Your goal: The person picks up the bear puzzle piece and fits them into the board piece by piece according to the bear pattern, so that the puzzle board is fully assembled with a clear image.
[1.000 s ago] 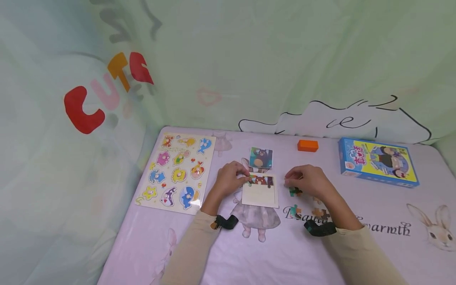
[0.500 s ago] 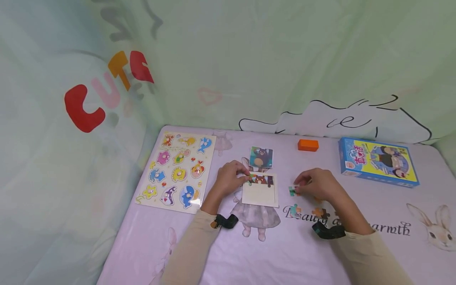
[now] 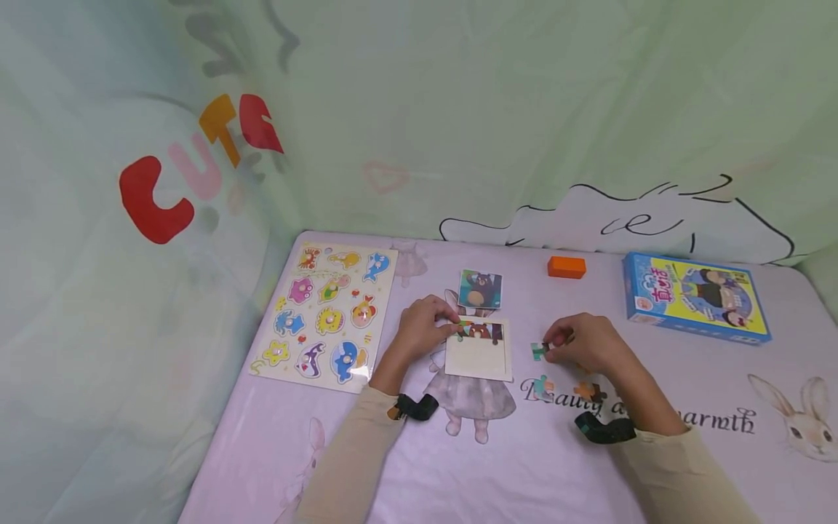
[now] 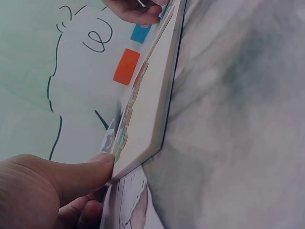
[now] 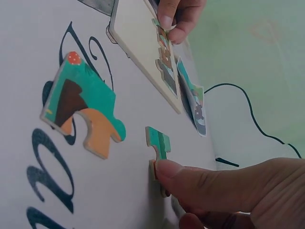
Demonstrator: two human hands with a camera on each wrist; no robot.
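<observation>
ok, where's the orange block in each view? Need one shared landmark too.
Head: orange block right of centre, mid-height, beyond the right hand.
Left wrist: orange block in upper half, left of centre.
Right wrist: not in it.
Shared landmark: cream puzzle board, left hand at its edge.

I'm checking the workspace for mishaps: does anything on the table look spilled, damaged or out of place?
Nothing stands out. Loose puzzle pieces lie right of the puzzle board, which is filled only along its far edge, so they look like unfinished work. I see no spill or damage, though the right hand hides some table.
</observation>
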